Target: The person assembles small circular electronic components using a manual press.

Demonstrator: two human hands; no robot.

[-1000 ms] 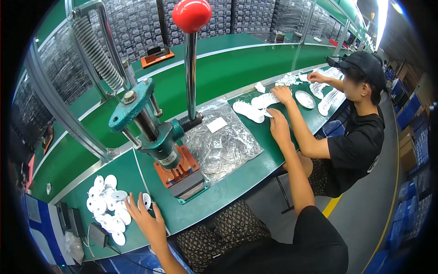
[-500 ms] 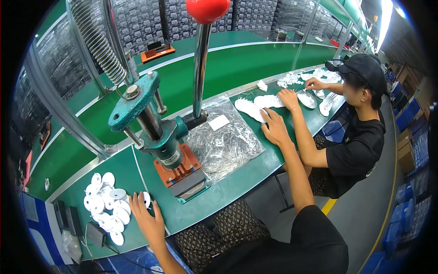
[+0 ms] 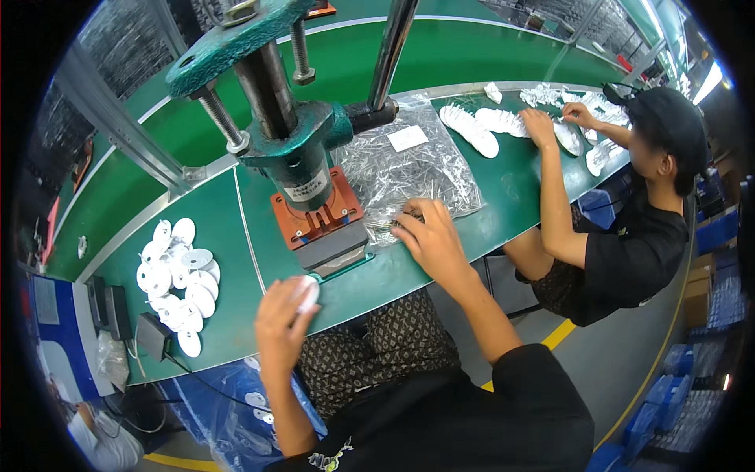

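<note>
My left hand (image 3: 281,318) is closed around a white round disc (image 3: 309,293), held near the table's front edge, just left of the press. Over the near edge of a clear plastic bag (image 3: 413,169) full of thin metal pins, my right hand (image 3: 432,242) has its fingers bent and apart. Whether its fingertips touch any pins is hard to make out. Between my hands stands a green hand press (image 3: 303,169) with an orange die plate (image 3: 285,223) and a dark block (image 3: 334,250) in front. A pile of white discs (image 3: 179,275), some with pins standing up, lies to the left.
Rows of white parts (image 3: 470,130) lie at the right, where a co-worker in a black cap (image 3: 668,126) handles similar pieces. The press's metal lever (image 3: 391,59) rises toward the back. A black box with a cable (image 3: 153,334) sits at the left table edge.
My left hand has taken hold of the disc and moved right toward the press. My right hand has left the white parts and come left to the bag of pins. The view has shifted.
</note>
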